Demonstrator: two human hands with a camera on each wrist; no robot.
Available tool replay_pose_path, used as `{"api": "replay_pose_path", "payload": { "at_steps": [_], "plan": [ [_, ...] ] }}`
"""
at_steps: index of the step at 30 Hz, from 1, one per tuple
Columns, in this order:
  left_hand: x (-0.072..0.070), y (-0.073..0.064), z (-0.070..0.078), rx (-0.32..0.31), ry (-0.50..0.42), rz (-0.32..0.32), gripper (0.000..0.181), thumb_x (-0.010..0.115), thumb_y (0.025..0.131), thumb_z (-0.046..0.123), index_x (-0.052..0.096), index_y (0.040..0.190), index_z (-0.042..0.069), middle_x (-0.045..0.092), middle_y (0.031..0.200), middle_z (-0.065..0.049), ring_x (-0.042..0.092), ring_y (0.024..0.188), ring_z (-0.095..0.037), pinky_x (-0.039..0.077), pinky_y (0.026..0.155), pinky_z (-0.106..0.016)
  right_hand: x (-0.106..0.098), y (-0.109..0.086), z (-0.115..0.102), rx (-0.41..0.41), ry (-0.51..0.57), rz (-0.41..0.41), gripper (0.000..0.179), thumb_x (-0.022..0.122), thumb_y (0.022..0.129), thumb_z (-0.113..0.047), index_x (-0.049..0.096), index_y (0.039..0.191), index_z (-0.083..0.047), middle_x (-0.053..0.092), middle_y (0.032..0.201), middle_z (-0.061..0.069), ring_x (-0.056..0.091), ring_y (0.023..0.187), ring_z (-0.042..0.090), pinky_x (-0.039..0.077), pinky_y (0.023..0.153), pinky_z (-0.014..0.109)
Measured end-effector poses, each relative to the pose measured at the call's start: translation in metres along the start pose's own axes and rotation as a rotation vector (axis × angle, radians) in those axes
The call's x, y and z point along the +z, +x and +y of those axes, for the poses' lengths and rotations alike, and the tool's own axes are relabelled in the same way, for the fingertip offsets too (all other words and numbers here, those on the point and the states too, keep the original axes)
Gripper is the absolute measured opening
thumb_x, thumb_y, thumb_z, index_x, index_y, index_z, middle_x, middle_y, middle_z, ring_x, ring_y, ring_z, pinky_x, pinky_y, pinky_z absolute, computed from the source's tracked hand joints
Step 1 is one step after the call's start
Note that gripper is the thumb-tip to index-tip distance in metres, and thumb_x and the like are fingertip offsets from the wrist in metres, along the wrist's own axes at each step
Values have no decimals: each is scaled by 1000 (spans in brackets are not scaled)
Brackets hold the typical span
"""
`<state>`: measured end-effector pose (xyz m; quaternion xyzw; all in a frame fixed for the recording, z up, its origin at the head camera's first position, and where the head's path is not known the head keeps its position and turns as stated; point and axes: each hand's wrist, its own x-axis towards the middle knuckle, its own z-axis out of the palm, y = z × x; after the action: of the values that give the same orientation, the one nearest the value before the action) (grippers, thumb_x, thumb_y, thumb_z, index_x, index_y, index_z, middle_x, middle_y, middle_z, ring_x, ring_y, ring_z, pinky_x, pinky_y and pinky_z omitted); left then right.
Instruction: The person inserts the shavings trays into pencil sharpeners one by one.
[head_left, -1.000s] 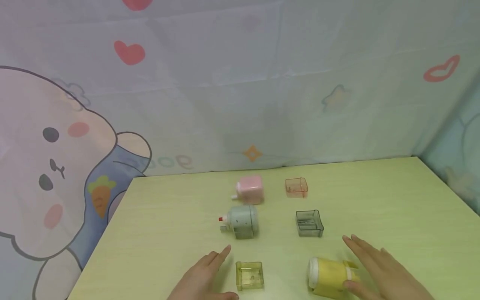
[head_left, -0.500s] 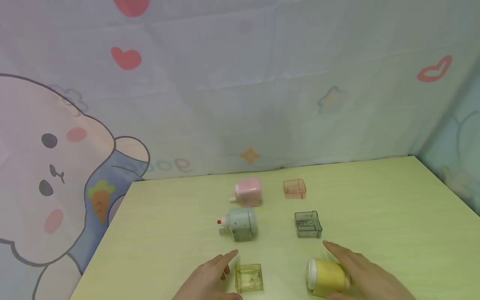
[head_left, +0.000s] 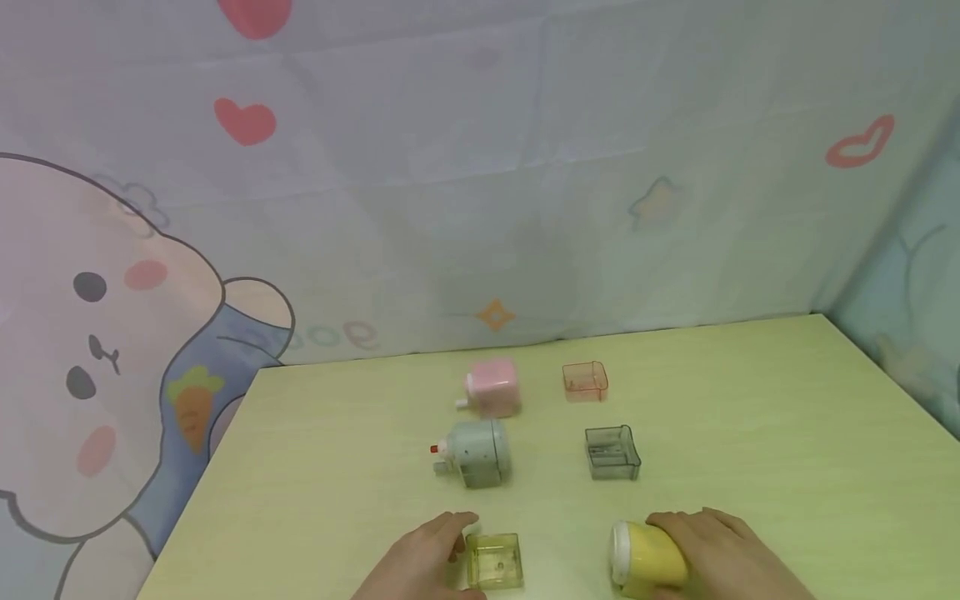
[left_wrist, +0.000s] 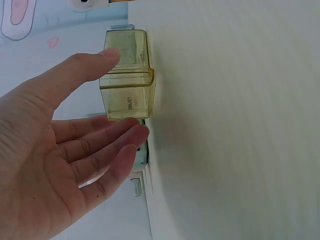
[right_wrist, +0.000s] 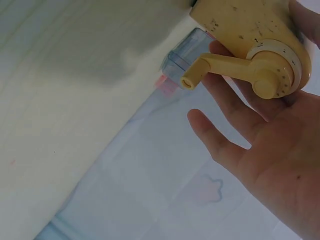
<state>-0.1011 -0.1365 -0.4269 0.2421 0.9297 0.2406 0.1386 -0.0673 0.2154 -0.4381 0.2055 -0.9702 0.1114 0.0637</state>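
Note:
In the head view, my left hand [head_left: 420, 562] is beside a clear yellow shavings drawer [head_left: 495, 562] on the table. The left wrist view has the thumb [left_wrist: 102, 62] over the drawer's near side, with loosely bent fingers [left_wrist: 107, 155] by its other end; firm contact cannot be made out. My right hand [head_left: 723, 558] holds a yellow hand-crank pencil sharpener [head_left: 654, 557] lying on its side, fingers over the top and thumb at the near side. Its crank handle [right_wrist: 227, 66] faces the palm in the right wrist view.
Farther back lie a grey-green sharpener [head_left: 480, 454] and a pink sharpener [head_left: 495, 387]. To their right sit a clear grey drawer [head_left: 612, 454] and a clear pink drawer [head_left: 585, 383]. A printed cloth [head_left: 420, 208] hangs behind the table [head_left: 750, 417].
The right hand has moved left onto the yellow sharpener, its fingers now bent over it. The left hand has come right, closer to the yellow drawer, fingers bending. The head view has shifted slightly.

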Motion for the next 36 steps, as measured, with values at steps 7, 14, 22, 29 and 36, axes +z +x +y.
{"api": "replay_pose_path", "payload": {
  "at_steps": [7,14,22,29,36],
  "plan": [
    [4,1,-2,33,30,12,64,78,76,38,55,126,5,57,89,9,48,76,2,47,67,-20,-1,1,2,-8,148,-95,62,73,73,-59,59,115,-15,63,95,-14,52,77,-4,50,71,31],
    [9,0,-6,103,78,45,55,75,79,41,59,116,3,53,83,9,44,73,4,45,66,-16,1,-1,1,68,266,-194,66,73,75,-57,55,120,-12,63,94,-8,49,71,-6,44,59,21],
    [10,3,-8,158,83,62,48,78,78,34,61,110,3,50,82,9,40,73,5,42,66,-14,1,-3,-3,131,267,-204,65,73,75,-56,54,121,-16,58,90,-13,46,65,-7,42,56,20],
    [9,6,-7,176,-22,40,48,80,77,27,60,111,-1,57,84,3,49,73,4,45,64,-13,0,-1,-2,134,294,-205,62,74,76,-51,52,123,-16,56,88,-13,45,64,-6,41,55,19],
    [10,8,-5,148,-64,25,47,81,77,24,61,111,-2,59,84,2,51,72,3,46,64,-14,0,0,1,99,283,-183,63,72,77,-55,52,123,-15,56,89,-14,45,64,-7,40,55,19]
  ]
}}
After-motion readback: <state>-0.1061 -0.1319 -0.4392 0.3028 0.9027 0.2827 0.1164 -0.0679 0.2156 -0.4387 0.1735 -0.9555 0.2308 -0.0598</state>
